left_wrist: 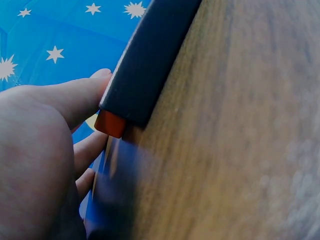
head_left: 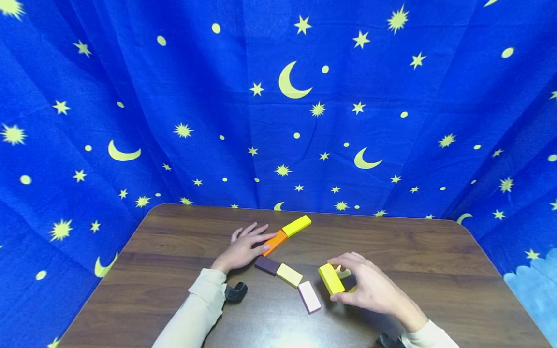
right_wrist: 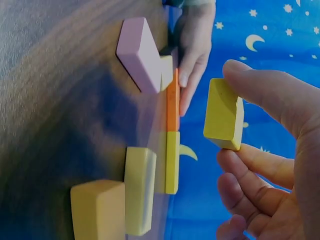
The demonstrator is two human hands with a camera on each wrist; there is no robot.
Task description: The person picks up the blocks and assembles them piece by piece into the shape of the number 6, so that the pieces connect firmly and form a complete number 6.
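Observation:
My right hand (head_left: 370, 285) pinches a bright yellow block (head_left: 331, 279) between thumb and fingers, above the table. In the right wrist view that yellow block (right_wrist: 222, 112) is clear of the other blocks. My left hand (head_left: 243, 246) rests on the table with fingers extended, thumb and index finger touching an orange block (head_left: 275, 243). Another yellow block (head_left: 297, 225) meets the orange one's far end. Nearer me lie a dark block (head_left: 267, 265), a pale yellow block (head_left: 289, 275) and a pink block (head_left: 309, 297). Under my right hand are another pale yellow block (right_wrist: 140, 190) and a tan-yellow block (right_wrist: 97, 212), partly hidden in the head view.
A brown wooden table (head_left: 174, 280) carries the blocks. Behind it hangs a blue curtain (head_left: 261, 116) with moons and stars. A black wrist device (head_left: 236, 292) sits by my left sleeve. Light blue fabric (head_left: 533, 285) shows at the right edge.

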